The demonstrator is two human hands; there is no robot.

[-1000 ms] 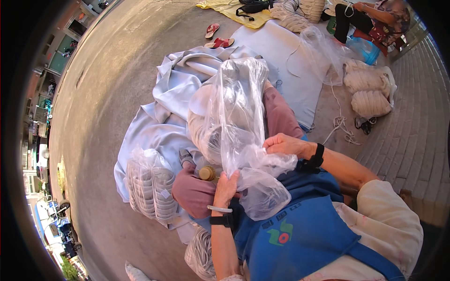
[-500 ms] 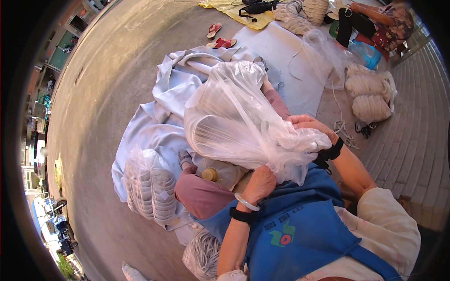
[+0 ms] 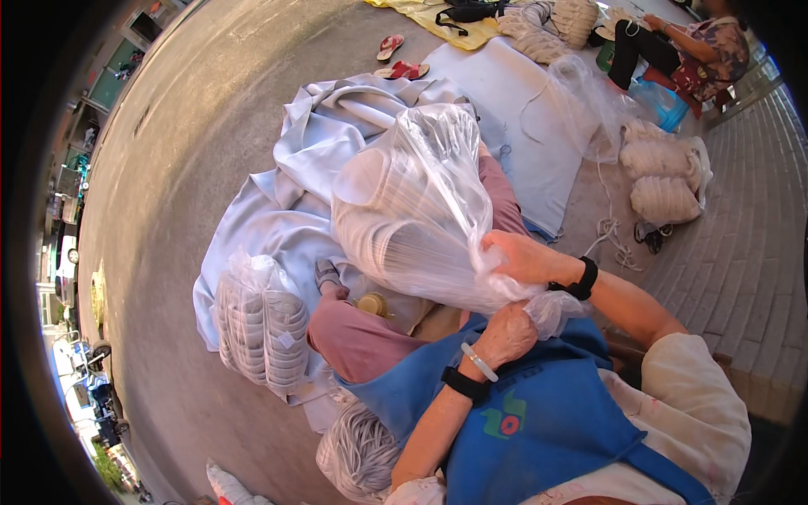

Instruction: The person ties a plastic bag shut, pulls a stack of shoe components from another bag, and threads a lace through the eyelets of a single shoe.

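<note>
A large clear plastic bag (image 3: 412, 198) lies across my lap, with pale stacked, ribbed items showing through it. My left hand (image 3: 508, 333) is closed round the gathered neck of the bag. Just above it, my right hand (image 3: 526, 257) also grips the bunched plastic, fingers curled over the bag. The loose end of the plastic puffs out beside my left hand, against my blue apron (image 3: 539, 412). What lies inside my right hand's curled fingers is partly hidden.
A filled clear bag (image 3: 263, 324) stands at my left on a pale sheet (image 3: 261, 223). Near it are a yellow-lidded jar (image 3: 371, 304) and a bundle of grey cord (image 3: 360, 450). Wrapped bundles (image 3: 665, 172) lie at right; another person (image 3: 694, 50) sits at far right.
My left hand has moved right and up along the bag's neck. My right hand has shifted slightly left and down, and the plastic is drawn tighter round the contents.
</note>
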